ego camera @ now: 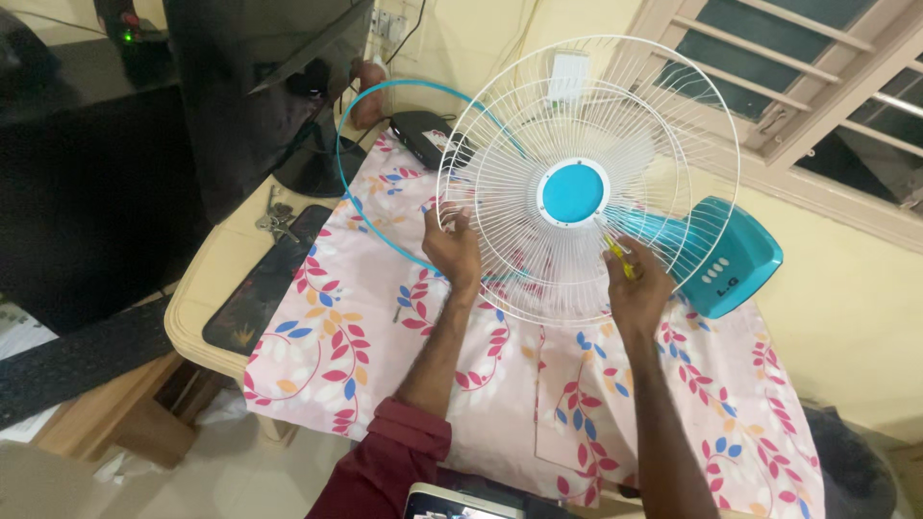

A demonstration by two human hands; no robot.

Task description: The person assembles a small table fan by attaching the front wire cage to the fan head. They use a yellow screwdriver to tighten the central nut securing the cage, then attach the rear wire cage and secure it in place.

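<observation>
The round white wire fan guard (586,183), with thin spokes running out from a flat turquoise disc at its hub, stands tilted up over the far middle of the table, above the pink floral cloth (481,384) that covers it. Its rim is a ring of white wire, and the spokes are evenly spaced with two inner wire circles crossing them. The left hand (452,252) grips the guard's left rim, fingers curled closed round the wires. The right hand (636,288) is at the lower part of the guard, below the hub, fingers pressed together round a thin yellow-handled tool (620,258) whose tip points up toward the disc. Behind the guard, toward the right edge, lies the turquoise plastic fan base (731,259) with a row of pale buttons. A loose turquoise hoop (361,207) leans behind the guard's left side, near the far left corner. A small black box (423,136) sits at the far edge. A bunch of keys (277,223) rests on the bare cream tabletop (207,279) just beside the cloth's left edge, next to a dark flat pad (264,284).
</observation>
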